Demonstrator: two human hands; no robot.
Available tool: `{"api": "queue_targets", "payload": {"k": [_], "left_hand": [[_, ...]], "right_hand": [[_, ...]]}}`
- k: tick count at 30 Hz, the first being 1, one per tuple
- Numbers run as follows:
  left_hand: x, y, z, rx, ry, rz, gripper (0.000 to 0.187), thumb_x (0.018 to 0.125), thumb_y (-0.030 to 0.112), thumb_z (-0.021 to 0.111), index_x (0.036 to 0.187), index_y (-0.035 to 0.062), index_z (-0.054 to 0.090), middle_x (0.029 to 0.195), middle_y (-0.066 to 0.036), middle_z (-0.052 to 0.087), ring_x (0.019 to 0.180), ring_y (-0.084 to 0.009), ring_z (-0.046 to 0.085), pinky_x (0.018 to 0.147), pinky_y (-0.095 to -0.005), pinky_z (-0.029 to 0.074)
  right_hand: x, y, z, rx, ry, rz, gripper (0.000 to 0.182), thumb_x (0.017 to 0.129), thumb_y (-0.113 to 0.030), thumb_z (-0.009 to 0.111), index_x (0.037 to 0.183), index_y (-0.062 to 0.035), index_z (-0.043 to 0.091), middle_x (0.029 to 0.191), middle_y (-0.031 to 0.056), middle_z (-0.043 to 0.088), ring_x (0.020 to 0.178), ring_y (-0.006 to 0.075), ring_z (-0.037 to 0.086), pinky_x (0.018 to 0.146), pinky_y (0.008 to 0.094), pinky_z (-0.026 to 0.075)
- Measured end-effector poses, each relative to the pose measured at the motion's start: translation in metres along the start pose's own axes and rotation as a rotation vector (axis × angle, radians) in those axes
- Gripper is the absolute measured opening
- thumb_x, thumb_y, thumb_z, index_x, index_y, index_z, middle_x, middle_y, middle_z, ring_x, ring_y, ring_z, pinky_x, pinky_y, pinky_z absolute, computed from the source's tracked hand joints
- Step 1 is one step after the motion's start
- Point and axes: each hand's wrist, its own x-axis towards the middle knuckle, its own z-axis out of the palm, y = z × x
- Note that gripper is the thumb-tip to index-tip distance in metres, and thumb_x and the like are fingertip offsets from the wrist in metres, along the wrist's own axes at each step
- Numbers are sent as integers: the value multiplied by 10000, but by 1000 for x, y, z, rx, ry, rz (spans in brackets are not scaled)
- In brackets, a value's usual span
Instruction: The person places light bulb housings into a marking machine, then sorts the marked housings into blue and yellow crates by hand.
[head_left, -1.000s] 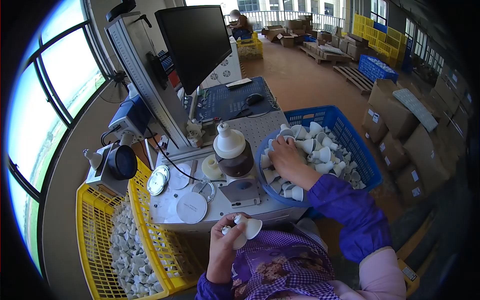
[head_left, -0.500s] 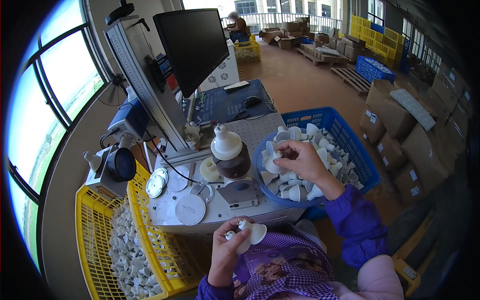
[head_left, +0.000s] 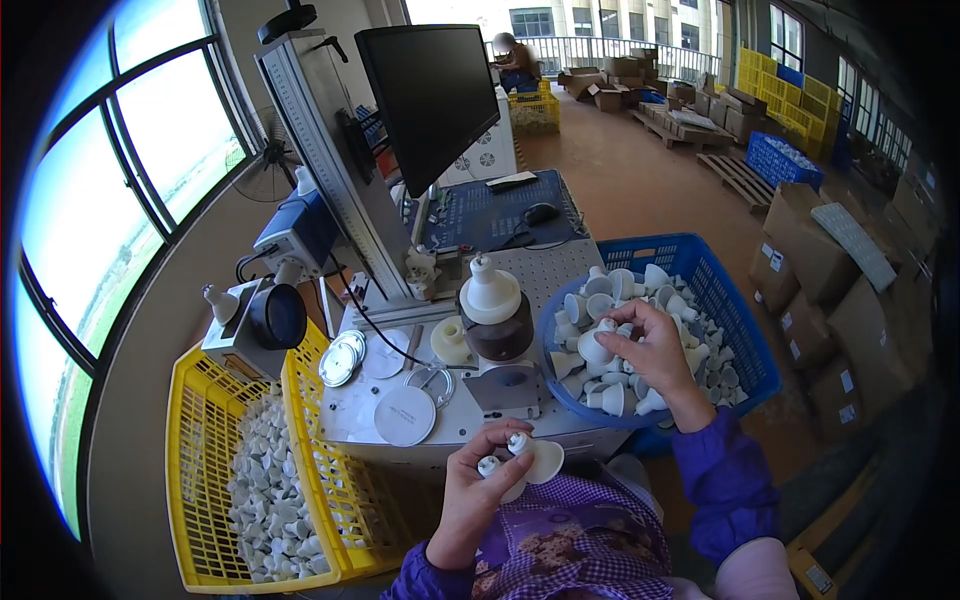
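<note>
Two white cone-shaped parts (head_left: 545, 462) are gripped in my left hand (head_left: 474, 495), in front of the purple checked apron. My right hand (head_left: 655, 358) pinches another white cone-shaped part (head_left: 596, 345) by its narrow end, over the round blue basin (head_left: 553, 378) heaped with similar parts. That basin rests on the blue crate (head_left: 735, 290). Left of my right hand, a white cone part (head_left: 490, 290) stands upright on a dark round holder (head_left: 503, 338) on the workbench.
A yellow crate (head_left: 300, 432) of white parts stands at the left. Metal discs (head_left: 405, 415) lie on the bench near a monitor (head_left: 425, 95), a mouse (head_left: 541, 213) and a lens device (head_left: 277, 317). Cardboard boxes (head_left: 825, 250) stand right; a seated person (head_left: 517, 65) is far behind.
The view has shifted, so the bench appears farther right. My right hand has moved slightly lower over the basin, its part still held. My left hand still holds its two parts.
</note>
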Motion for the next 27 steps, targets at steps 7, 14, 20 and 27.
{"api": "queue_targets", "payload": {"k": [7, 14, 20, 27], "left_hand": [[73, 57, 6, 213, 105, 381, 202, 772, 122, 733, 934, 19, 670, 1288, -135, 494, 1198, -217, 467, 961, -360, 397], [129, 90, 23, 364, 89, 254, 300, 765, 198, 750, 945, -28, 668, 1095, -160, 587, 912, -177, 606, 697, -274, 512], [115, 107, 15, 379, 135, 272, 299, 769, 155, 725, 1010, -11, 665, 901, -93, 651, 771, -115, 615, 683, -263, 507], [58, 97, -23, 129, 253, 417, 182, 768, 47, 681, 943, -3, 667, 1120, -108, 610, 963, -149, 567, 872, -305, 452]], "right_hand": [[5, -5, 3, 71, 45, 1, 253, 751, -163, 760, 919, -26, 629, 835, 15, 651, 571, 15, 466, 514, 187, 369], [28, -47, 15, 98, 80, -144, 242, 778, -175, 746, 927, -26, 628, 818, 25, 648, 604, 21, 479, 526, 191, 374], [60, -76, 45, 196, 38, -246, 236, 813, -171, 716, 959, -8, 629, 830, 59, 662, 702, 72, 575, 582, 219, 447], [78, -85, 85, 190, -59, -302, 253, 810, -170, 713, 961, 14, 626, 837, 104, 678, 758, 138, 640, 673, 279, 501]]}}
